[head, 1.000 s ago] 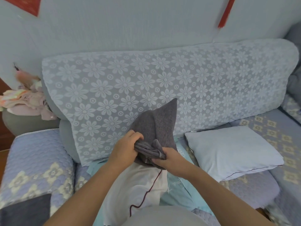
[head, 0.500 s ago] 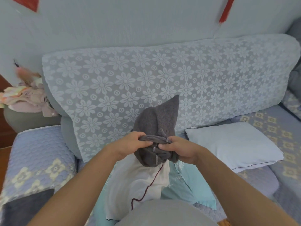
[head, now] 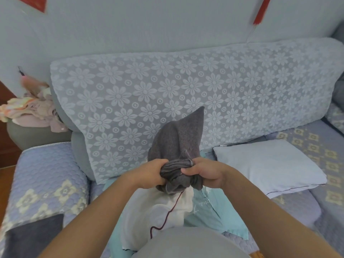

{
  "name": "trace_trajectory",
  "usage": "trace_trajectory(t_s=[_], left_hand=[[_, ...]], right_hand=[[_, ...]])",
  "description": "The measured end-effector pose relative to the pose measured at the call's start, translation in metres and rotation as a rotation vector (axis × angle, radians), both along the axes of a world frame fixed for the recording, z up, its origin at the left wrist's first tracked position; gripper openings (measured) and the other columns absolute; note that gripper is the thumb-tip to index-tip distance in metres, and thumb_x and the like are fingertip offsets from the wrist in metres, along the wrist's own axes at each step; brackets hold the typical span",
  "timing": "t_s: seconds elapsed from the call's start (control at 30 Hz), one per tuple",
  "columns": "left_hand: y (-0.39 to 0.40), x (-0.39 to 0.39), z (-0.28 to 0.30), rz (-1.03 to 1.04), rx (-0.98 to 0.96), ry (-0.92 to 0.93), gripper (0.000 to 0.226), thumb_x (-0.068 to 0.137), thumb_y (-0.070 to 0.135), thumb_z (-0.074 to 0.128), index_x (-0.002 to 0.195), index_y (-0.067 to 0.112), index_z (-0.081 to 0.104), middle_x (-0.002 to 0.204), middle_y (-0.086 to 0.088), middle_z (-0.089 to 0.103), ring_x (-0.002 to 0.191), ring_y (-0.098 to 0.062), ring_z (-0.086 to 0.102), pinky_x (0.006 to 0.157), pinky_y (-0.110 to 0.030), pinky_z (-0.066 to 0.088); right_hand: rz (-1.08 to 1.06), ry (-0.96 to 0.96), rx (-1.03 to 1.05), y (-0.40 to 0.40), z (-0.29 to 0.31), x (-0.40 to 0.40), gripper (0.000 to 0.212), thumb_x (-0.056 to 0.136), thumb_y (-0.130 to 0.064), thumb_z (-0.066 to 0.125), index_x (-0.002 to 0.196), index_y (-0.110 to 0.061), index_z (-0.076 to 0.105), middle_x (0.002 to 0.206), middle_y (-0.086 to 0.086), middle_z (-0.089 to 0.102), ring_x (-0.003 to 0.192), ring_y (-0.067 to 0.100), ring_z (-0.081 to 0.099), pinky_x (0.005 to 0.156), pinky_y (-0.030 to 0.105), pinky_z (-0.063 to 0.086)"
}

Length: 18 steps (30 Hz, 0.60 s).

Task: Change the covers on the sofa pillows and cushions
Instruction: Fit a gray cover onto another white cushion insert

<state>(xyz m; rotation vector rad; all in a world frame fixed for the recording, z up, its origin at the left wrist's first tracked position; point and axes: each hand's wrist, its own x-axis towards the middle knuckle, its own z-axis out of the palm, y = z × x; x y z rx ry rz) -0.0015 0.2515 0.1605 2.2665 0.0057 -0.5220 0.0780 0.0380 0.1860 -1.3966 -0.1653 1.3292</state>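
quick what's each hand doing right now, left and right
Left hand: closed, gripping the bunched edge of the grey cover.
Right hand: closed, fingers curled round the same grey cover.

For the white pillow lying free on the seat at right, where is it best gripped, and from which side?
Probably the near-left corner of the white pillow, approached from the left. It lies flat and unobstructed, and that corner sits closest to the right hand, which now grips the grey cover together with the left hand.

soft even daylight, bluish cast; faint shadows; wide-angle bending at edges; slight overall softness, no glare.
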Motion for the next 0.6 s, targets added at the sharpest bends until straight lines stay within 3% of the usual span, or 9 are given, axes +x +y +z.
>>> trace_trajectory(t_s=[0.1,0.2,0.27,0.33,0.43,0.53,0.6], left_hand=[[0.003,0.001,-0.004,0.104,-0.061,-0.029,0.004,0.078,0.016,0.065,0.08,0.019,0.065,0.072,0.006,0.066,0.068,-0.012,0.061,0.068,-0.035,0.048],[0.002,0.0,0.0,0.21,-0.267,0.078,0.012,0.083,0.002,0.06,0.087,0.005,0.071,0.075,-0.002,0.066,0.072,-0.009,0.059,0.071,-0.03,0.045],[0.003,-0.001,0.002,0.213,-0.416,0.158,0.021,0.082,-0.008,0.057,0.095,-0.001,0.072,0.085,-0.011,0.071,0.081,-0.016,0.066,0.076,-0.028,0.052],[0.0,0.001,0.005,0.216,-0.506,0.194,0.024,0.078,-0.014,0.054,0.096,-0.007,0.069,0.087,-0.015,0.069,0.085,-0.022,0.068,0.077,-0.029,0.056],[-0.005,0.005,0.01,0.171,-0.516,0.209,0.03,0.063,-0.005,0.056,0.091,0.001,0.065,0.079,-0.01,0.064,0.077,-0.02,0.063,0.068,-0.027,0.053],[-0.006,0.01,0.005,0.171,-0.525,0.196,0.034,0.064,-0.01,0.057,0.097,-0.001,0.066,0.087,-0.022,0.069,0.083,-0.036,0.068,0.075,-0.042,0.059],[-0.01,0.011,0.002,0.216,-0.541,0.151,0.032,0.071,-0.015,0.057,0.095,0.004,0.066,0.088,-0.021,0.069,0.085,-0.036,0.067,0.08,-0.052,0.056]], right_hand=[[0.015,-0.079,-0.043,0.001,0.003,-0.004,0.02,0.094,-0.001,0.062,0.113,0.001,0.067,0.1,0.015,0.07,0.088,0.022,0.065,0.072,0.03,0.049],[0.107,-0.272,-0.159,0.001,0.008,-0.006,0.02,0.085,-0.006,0.074,0.103,-0.001,0.066,0.079,0.013,0.058,0.061,0.017,0.047,0.052,0.031,0.031],[0.11,-0.374,-0.196,0.002,0.009,-0.009,0.027,0.081,-0.007,0.076,0.105,-0.001,0.064,0.074,0.009,0.056,0.056,0.015,0.042,0.049,0.029,0.029],[0.033,-0.438,-0.178,0.003,0.008,-0.01,0.017,0.085,-0.004,0.072,0.098,-0.003,0.063,0.065,0.0,0.057,0.048,0.008,0.044,0.045,0.021,0.031],[-0.002,-0.456,-0.169,0.001,0.009,-0.01,0.012,0.089,0.004,0.063,0.089,-0.008,0.059,0.055,-0.009,0.056,0.042,0.001,0.046,0.042,0.015,0.034],[0.015,-0.431,-0.229,-0.004,0.006,-0.008,0.017,0.078,0.005,0.057,0.09,-0.006,0.058,0.065,0.009,0.048,0.049,0.015,0.039,0.048,0.027,0.028],[0.016,-0.404,-0.26,-0.006,0.004,-0.007,0.028,0.07,0.004,0.054,0.097,0.001,0.058,0.073,0.013,0.045,0.054,0.018,0.037,0.05,0.031,0.028]])
